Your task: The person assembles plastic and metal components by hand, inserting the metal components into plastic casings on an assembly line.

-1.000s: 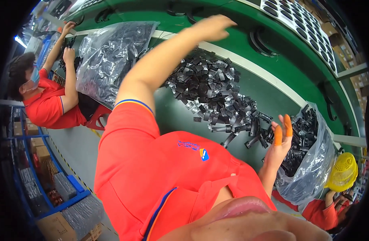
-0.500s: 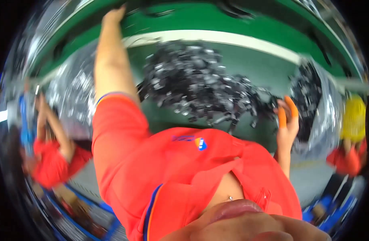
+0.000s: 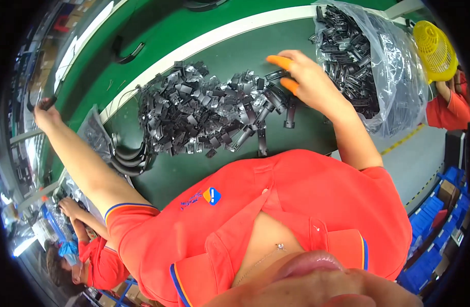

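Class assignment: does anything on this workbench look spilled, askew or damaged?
Nothing clearly stands out. The small, black, plastic-looking parts lie in a loose, jumbled heap on the dark-green worktop, which may seem untidy, but no breakage is visible.

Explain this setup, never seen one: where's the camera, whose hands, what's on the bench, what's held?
No machine here: a person works with two bare hands, plus orange finger covers on the right hand. The pictures come from the left of two fisheye cameras worn on the head, looking down, so straight edges bend near the rim.

On the green work surface lies a pile of small black parts, with longer black parts at its right end. Further right is a clear plastic bag of black parts.

The left hand, far out, appears to hold a dark curved piece. The right hovers by the longer parts; I can't tell whether it grips one.
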Motion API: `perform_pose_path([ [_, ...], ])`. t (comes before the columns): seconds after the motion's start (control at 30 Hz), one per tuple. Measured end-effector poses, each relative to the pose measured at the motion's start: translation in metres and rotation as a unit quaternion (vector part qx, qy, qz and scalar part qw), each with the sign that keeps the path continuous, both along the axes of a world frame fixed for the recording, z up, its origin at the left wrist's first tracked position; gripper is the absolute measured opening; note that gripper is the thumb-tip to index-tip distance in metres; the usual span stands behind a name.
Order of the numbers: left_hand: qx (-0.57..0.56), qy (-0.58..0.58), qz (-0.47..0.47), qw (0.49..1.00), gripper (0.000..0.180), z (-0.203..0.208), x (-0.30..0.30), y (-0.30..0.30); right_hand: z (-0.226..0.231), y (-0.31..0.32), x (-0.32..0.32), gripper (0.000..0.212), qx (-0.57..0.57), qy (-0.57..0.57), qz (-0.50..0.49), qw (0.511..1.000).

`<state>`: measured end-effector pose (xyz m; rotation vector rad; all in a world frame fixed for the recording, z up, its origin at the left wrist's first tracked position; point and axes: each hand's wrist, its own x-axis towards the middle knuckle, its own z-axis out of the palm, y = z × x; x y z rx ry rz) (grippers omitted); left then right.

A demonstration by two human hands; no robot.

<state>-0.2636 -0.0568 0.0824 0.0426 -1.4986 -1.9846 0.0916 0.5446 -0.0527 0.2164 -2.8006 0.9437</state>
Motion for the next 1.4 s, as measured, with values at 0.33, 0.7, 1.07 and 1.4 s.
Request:
perform_pose_path([
  [0.33, 0.156, -0.053, -0.617, 0.769, 0.053, 0.014, 0.238, 0.287, 0.016, 0.019, -0.022, 0.021, -0.054, 0.015, -0.041, 0.998],
  [0.7, 0.203, -0.164, -0.616, 0.743, 0.037, -0.089, 0.306, 0.399, 0.070, -0.006, 0.019, 0.018, -0.705, -0.049, 0.018, 0.708],
  [1.07, 0.165, -0.211, -0.612, 0.744, 0.043, -0.089, 0.308, 0.403, 0.056, -0.039, -0.002, 0.026, -0.668, -0.069, 0.014, 0.741],
  [1.4, 0.085, -0.202, -0.601, 0.769, 0.039, -0.091, 0.309, 0.406, 0.048, -0.042, 0.001, 0.031, -0.677, -0.059, 0.043, 0.732],
])
